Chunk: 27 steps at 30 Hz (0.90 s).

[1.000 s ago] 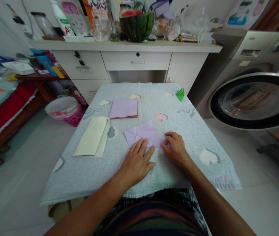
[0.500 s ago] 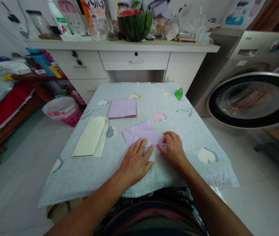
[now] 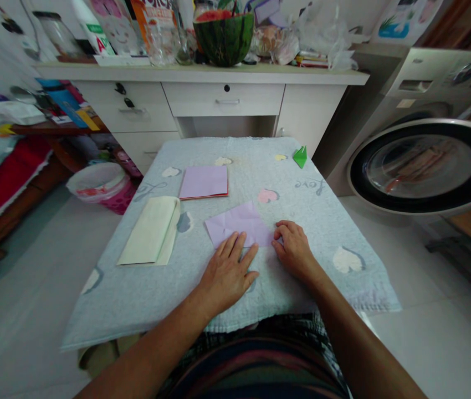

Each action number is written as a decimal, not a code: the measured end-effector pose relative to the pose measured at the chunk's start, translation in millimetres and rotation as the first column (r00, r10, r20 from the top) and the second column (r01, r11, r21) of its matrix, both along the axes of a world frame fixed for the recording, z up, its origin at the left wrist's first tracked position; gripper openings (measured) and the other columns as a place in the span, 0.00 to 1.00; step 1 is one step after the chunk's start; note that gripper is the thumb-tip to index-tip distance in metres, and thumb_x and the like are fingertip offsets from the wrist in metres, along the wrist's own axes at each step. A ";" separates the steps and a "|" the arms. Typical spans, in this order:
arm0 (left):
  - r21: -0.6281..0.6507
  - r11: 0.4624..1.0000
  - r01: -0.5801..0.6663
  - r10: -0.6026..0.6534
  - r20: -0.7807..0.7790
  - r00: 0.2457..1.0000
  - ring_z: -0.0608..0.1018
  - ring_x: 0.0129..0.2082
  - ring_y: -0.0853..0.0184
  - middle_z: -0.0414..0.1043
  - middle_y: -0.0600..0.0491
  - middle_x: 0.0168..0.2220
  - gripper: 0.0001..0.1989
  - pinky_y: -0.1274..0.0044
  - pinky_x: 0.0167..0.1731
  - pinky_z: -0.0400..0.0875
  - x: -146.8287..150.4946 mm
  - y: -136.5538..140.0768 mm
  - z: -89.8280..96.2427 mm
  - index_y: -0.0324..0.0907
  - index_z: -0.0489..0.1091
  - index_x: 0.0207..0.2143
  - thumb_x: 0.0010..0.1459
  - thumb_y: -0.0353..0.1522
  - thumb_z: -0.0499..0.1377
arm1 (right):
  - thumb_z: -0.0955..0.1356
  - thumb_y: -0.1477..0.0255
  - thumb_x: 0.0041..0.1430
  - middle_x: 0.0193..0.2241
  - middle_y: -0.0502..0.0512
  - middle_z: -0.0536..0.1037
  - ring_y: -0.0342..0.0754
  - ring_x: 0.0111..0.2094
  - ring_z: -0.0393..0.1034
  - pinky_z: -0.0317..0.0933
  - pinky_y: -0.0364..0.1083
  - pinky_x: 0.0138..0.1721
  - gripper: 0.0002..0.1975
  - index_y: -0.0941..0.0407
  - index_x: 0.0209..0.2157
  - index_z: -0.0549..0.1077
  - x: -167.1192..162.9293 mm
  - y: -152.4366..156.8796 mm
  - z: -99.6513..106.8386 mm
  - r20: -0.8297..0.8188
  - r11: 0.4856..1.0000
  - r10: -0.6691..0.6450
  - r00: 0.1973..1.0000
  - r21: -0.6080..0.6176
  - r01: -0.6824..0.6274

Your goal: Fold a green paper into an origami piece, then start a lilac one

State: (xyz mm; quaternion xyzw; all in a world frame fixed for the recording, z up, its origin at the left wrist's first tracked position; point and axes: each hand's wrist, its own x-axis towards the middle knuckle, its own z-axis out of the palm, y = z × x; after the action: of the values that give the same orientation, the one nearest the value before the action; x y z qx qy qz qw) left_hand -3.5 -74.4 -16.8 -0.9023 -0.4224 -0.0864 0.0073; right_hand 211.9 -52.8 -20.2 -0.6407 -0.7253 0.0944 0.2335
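A folded sheet of purple origami paper [image 3: 241, 220] lies on the cloth-covered table, with crease lines across it. My left hand [image 3: 229, 271] rests flat on its lower edge, fingers stretched and spread. At the paper's right corner, my right hand [image 3: 293, 247] has its fingers curled, with thumb and forefinger close together on the tip. Behind the sheet sits a stack of square paper [image 3: 204, 181], purple on top with red showing at the edge. To the left lies a folded pale green paper [image 3: 148, 230]. A small green folded paper piece [image 3: 300, 157] stands at the far right corner.
The table wears a light blue cloth [image 3: 214, 299] with heart prints. A white cabinet [image 3: 223, 100] stands behind it, bearing a cut watermelon [image 3: 224, 41], jars and bags. At right is a washing machine with its door [image 3: 418, 166] swung out; a pink bin [image 3: 106, 185] is at left.
My right thumb has slid rightward along the purple paper's lower edge to its corner, closer to the curled forefinger. My left hand stays on the paper. The view has shifted slightly.
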 end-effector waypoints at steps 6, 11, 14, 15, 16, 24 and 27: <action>-0.009 1.000 -0.003 0.003 0.004 1.000 0.54 0.66 0.51 0.51 0.42 0.66 0.29 0.61 0.61 0.55 0.7 0.0 0.6 0.48 0.56 0.63 0.62 0.46 0.52 | 0.60 0.82 0.47 0.48 0.61 0.71 0.53 0.52 0.61 0.53 0.53 0.55 0.14 0.56 0.35 0.69 8.9 -0.3 -1.8 -0.070 0.999 0.044 0.997 -0.006 -0.045; -0.017 1.000 -0.003 0.003 0.012 1.000 0.54 0.66 0.52 0.51 0.44 0.67 0.29 0.61 0.61 0.55 0.0 0.4 -0.4 0.49 0.56 0.63 0.62 0.46 0.53 | 0.60 0.80 0.47 0.49 0.61 0.70 0.53 0.53 0.60 0.53 0.54 0.56 0.16 0.56 0.38 0.68 12.7 -2.7 -1.5 -0.105 0.995 0.101 0.989 0.019 -0.100; -0.022 1.000 -0.005 0.005 0.017 1.000 0.54 0.66 0.52 0.50 0.44 0.67 0.29 0.61 0.61 0.54 -0.3 0.5 -0.7 0.49 0.56 0.63 0.62 0.46 0.53 | 0.61 0.76 0.54 0.48 0.61 0.71 0.54 0.52 0.61 0.53 0.54 0.55 0.09 0.56 0.37 0.68 6.7 -2.1 -0.6 -0.090 0.998 0.052 0.995 0.024 -0.050; -0.022 1.000 -0.005 0.005 0.019 1.000 0.54 0.66 0.52 0.50 0.45 0.67 0.28 0.61 0.61 0.54 -0.3 0.4 -0.6 0.49 0.56 0.63 0.62 0.46 0.53 | 0.62 0.73 0.56 0.47 0.62 0.71 0.55 0.51 0.62 0.54 0.55 0.54 0.06 0.56 0.36 0.68 3.7 -1.8 -0.1 -0.075 0.999 0.029 0.997 0.020 -0.028; -0.022 1.000 -0.005 0.005 0.020 1.000 0.54 0.66 0.52 0.50 0.45 0.67 0.28 0.61 0.61 0.54 -0.3 0.4 -0.4 0.49 0.56 0.63 0.62 0.46 0.52 | 0.63 0.70 0.57 0.46 0.62 0.71 0.55 0.50 0.62 0.54 0.55 0.54 0.06 0.56 0.35 0.68 0.7 -1.7 0.3 -0.057 1.000 0.006 0.998 0.018 -0.005; -0.018 1.000 -0.004 0.004 0.009 1.000 0.54 0.66 0.53 0.50 0.44 0.67 0.29 0.62 0.61 0.54 -0.2 0.3 2.1 0.49 0.55 0.63 0.62 0.46 0.52 | 0.65 0.72 0.56 0.43 0.61 0.71 0.55 0.47 0.63 0.56 0.52 0.50 0.05 0.56 0.36 0.68 -3.0 0.0 1.0 0.036 0.999 -0.025 0.999 0.023 0.024; -0.017 1.000 -0.001 0.001 0.011 1.000 0.54 0.66 0.53 0.50 0.43 0.67 0.29 0.62 0.61 0.54 0.2 -0.1 2.8 0.49 0.56 0.63 0.62 0.46 0.53 | 0.64 0.71 0.57 0.41 0.60 0.71 0.54 0.45 0.63 0.56 0.52 0.49 0.06 0.56 0.37 0.68 -5.7 2.3 0.9 0.021 0.999 -0.038 0.999 0.018 0.038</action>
State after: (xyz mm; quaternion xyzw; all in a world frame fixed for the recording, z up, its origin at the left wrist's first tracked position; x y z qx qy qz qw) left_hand -3.3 -74.5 -14.0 -0.9016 -0.4236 -0.0876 -0.0025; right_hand 206.2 -50.4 -19.3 -0.6532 -0.7163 0.0767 0.2331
